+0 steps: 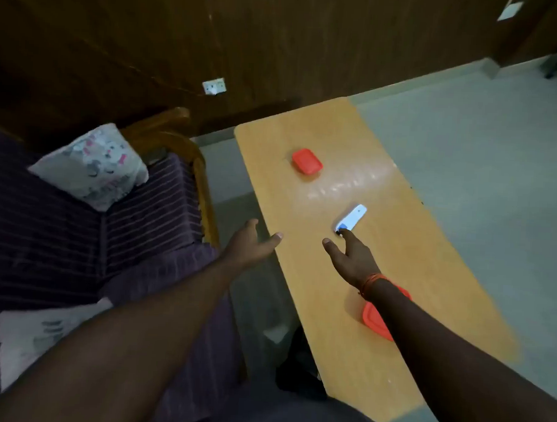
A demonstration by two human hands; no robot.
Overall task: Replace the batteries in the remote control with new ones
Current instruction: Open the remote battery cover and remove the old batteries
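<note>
Lying flat on the glossy wooden desk (429, 267), the remote control (351, 218), a slim white bar with a blue end, is not yet held; no batteries are seen, so the task is judged barely begun. The right hand (353, 258), spread and empty, is stretched to its near end; the left hand (251, 243), loose and empty, is held left of it.

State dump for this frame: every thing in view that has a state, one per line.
remote: flat on the table, not gripped; right hand fingertips at its near end, contact unclear.
far red box: lid on, on the table, untouched.
near red box: on the table, partly hidden by the right forearm; lid state unclear.
left hand: open, at the table's left edge, holds nothing.
right hand: open, fingers stretched toward the remote.
</note>
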